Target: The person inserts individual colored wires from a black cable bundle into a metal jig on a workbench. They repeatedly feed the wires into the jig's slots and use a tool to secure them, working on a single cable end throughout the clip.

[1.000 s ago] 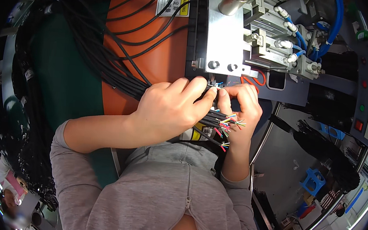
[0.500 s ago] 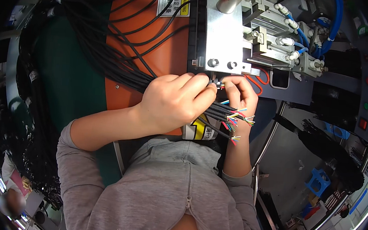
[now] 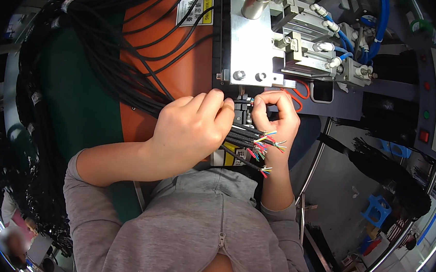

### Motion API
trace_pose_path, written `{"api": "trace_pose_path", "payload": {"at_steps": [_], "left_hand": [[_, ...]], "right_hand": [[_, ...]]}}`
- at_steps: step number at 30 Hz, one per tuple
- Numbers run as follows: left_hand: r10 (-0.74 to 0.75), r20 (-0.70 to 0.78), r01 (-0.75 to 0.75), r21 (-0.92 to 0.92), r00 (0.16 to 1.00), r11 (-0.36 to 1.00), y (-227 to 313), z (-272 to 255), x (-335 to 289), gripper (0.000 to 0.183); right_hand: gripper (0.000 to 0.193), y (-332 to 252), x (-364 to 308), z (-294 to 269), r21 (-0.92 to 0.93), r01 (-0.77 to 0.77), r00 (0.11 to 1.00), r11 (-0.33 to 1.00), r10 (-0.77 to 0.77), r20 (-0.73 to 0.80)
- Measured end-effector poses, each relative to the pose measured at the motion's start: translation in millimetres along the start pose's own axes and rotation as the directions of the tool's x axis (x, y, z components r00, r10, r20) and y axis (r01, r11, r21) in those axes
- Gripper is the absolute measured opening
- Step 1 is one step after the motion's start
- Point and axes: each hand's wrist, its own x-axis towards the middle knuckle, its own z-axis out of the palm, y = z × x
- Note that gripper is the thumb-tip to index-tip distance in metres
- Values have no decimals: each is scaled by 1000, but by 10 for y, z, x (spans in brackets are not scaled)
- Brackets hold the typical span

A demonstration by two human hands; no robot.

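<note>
A single black cable (image 3: 242, 102) runs across the gap between my hands, just below the front edge of the machine's metal plate (image 3: 252, 45). My left hand (image 3: 191, 120) pinches it a short way behind its stripped end. At that end, the thumb and forefinger of my right hand (image 3: 281, 115) close on the thin coloured wires (image 3: 252, 101). Under my left hand a bundle of black cables (image 3: 241, 135) sticks out to the right, its stripped ends fanned into coloured wires (image 3: 263, 150) near my right wrist. The clamp area under the plate is partly hidden.
Many long black cables (image 3: 129, 84) trail over the orange surface (image 3: 158, 43) from the left. Pneumatic cylinders (image 3: 313, 53) with blue hoses fill the back right. Orange-handled scissors (image 3: 299, 95) lie by a dark rectangular recess (image 3: 322, 91). A control panel (image 3: 427, 113) stands far right.
The whole view has shifted slightly, with the machine farther left. My hands have drawn a little apart, so the cable's end shows between them. Both still grip it.
</note>
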Motion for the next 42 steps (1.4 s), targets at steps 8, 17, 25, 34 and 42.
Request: {"api": "trace_pose_path", "payload": {"at_steps": [8,17,25,34,42], "left_hand": [[-48,-2,48,78,999,996,17,50,-30,19],[1,-5,-3,-374,1000,927,-149,-85,51,29],[118,-325,-230,-329,938,916,-113,-129,111,30],[66,-341,-207,-396,938,895,-117,-38,131,27],[31,-295,-155,-409,955,899,-98,-14,100,19]], "right_hand": [[7,82,-16,-184,283,-27,1000,959,24,14],[24,-78,-29,-157,388,169,952,906,-252,174],[25,-264,-84,-198,594,68,992,802,-115,42],[26,-340,-130,-26,617,235,969,751,-228,-92],[10,-242,-27,-40,691,86,962,718,-241,131]]}}
